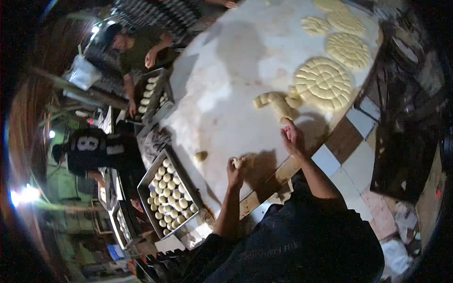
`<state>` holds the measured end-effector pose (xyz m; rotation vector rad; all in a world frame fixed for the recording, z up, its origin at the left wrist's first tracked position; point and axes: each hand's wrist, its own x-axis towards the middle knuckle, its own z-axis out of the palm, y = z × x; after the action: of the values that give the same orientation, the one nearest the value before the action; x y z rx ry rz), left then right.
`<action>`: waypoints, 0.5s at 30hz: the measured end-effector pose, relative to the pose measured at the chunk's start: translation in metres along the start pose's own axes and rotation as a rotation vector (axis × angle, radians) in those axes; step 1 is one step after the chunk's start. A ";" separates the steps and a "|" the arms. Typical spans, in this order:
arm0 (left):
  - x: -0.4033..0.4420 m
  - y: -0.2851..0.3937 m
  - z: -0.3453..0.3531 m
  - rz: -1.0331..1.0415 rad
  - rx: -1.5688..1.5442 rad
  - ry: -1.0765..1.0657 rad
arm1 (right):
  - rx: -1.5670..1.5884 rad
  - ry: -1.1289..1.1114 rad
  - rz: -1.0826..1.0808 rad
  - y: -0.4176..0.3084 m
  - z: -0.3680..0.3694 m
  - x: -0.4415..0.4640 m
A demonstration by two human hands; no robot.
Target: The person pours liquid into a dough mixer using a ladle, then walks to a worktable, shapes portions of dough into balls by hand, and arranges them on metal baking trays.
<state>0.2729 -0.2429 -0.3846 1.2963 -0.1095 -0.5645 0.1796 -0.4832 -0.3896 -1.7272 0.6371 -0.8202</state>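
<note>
My left hand point(234, 175) is closed around a small lump of dough point(240, 162) just above the table near its front edge. Further right, my right hand point(293, 137) has its fingers curled at the near end of a thick dough strip point(280, 107), apparently pinching it. That strip joins or touches shorter dough pieces around its far end; I cannot tell which. Beside them lies a large round of dough point(323, 84) scored into many pieces. A single dough ball point(201, 156) rests on the table to the left of my left hand.
Several more cut dough rounds point(348, 50) lie along the right side of the white table point(245, 108). At the table's left edge, a metal tray point(192, 192) holds many dough balls. One person point(146, 49) works beside another tray point(163, 101); a second person point(101, 146) stands at left.
</note>
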 end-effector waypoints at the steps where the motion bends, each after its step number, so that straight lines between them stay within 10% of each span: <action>1: -0.013 0.003 -0.013 -0.020 -0.071 0.002 | 0.001 -0.020 -0.041 -0.008 0.008 -0.004; 4: -0.045 -0.005 -0.048 -0.026 -0.221 0.009 | 0.298 -0.661 0.249 -0.035 0.050 -0.054; 9: -0.071 -0.017 -0.083 0.171 -0.161 0.052 | 0.324 -0.378 -0.197 -0.025 0.156 -0.164; 13: -0.087 -0.027 -0.112 0.493 -0.016 0.065 | 0.325 -0.507 0.000 -0.037 0.124 -0.153; 15: -0.097 -0.010 -0.127 0.606 0.609 0.199 | 0.380 -0.355 0.068 -0.024 0.109 -0.124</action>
<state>0.2349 -0.0886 -0.4076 1.7959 -0.5188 0.1400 0.1882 -0.3182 -0.4141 -1.4451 0.2757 -0.5273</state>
